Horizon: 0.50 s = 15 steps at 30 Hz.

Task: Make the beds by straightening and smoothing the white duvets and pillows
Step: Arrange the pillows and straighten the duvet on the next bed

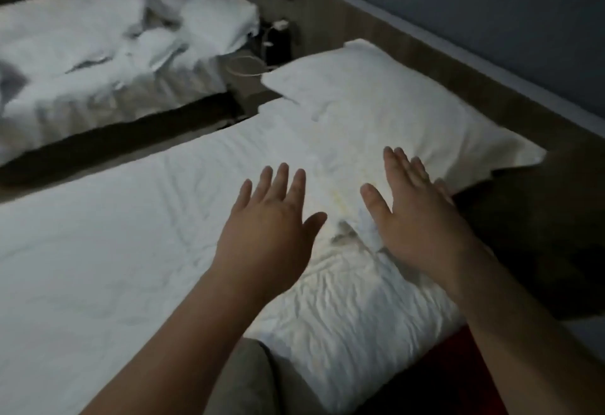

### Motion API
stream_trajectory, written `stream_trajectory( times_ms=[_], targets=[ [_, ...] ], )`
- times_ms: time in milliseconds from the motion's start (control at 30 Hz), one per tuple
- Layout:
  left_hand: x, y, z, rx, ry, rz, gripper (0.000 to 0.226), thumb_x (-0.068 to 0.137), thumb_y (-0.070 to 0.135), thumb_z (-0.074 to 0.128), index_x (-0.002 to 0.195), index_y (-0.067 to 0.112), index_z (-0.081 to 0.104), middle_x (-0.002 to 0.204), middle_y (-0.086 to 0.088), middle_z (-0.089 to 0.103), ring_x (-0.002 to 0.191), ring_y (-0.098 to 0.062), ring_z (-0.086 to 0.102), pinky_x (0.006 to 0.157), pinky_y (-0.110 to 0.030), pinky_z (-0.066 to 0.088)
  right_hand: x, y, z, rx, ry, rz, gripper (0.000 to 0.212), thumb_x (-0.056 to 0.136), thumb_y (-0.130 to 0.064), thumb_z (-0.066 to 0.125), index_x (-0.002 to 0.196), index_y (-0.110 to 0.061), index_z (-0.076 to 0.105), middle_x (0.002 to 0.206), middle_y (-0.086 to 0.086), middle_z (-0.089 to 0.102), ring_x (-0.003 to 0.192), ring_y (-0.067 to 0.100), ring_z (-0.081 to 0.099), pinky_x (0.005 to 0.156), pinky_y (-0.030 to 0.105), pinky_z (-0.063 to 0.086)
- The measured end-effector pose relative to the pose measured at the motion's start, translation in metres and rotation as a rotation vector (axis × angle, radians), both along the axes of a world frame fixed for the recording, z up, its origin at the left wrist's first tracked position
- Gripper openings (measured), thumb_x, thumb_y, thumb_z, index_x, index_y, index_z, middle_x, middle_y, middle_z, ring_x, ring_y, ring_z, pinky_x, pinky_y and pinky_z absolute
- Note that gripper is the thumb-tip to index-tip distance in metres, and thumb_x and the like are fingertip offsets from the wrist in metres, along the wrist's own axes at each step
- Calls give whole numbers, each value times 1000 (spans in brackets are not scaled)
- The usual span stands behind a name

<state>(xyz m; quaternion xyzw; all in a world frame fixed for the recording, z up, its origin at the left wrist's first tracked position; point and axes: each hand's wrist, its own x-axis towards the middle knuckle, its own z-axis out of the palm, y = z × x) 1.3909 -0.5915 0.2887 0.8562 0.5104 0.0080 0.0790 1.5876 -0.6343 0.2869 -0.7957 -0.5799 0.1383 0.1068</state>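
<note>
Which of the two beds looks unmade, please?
The far bed, upper left: its duvet and pillows lie crumpled in heaps, whereas the near duvet lies flat.

No text, label, brand or number can be read. The duvet point(114, 218) and the pillow point(393, 113) are plain white, and the dark objects point(278, 40) toward 12 o'clock are too blurred.

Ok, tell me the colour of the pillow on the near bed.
The pillow is white, faintly cream-tinged; the head view shows it best.
</note>
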Motion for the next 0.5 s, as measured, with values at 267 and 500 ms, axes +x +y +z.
stream_trajectory(
  times_ms=[267, 500],
  targets=[
    [-124, -63, -3, -59, -73, 490, 69, 105, 55, 19, 162, 22, 2, 170, -4, 0, 157, -23, -2, 128, -45, 6, -130, 20, 1, -17, 28, 408, 71, 104, -59, 19, 162, -27, -4, 170, -8, -6, 157, 14, -5, 127, 46, 1],
    [-218, -134, -11, -72, -53, 650, 69, 105, 54, 23, 162, 21, 5, 170, -5, 3, 157, -23, 1, 127, -45, 9, -238, -23, -5, -68, 50, 604, 70, 104, -59, 18, 162, -26, -3, 170, -7, -5, 157, 15, -6, 127, 47, 1]
  ],
)
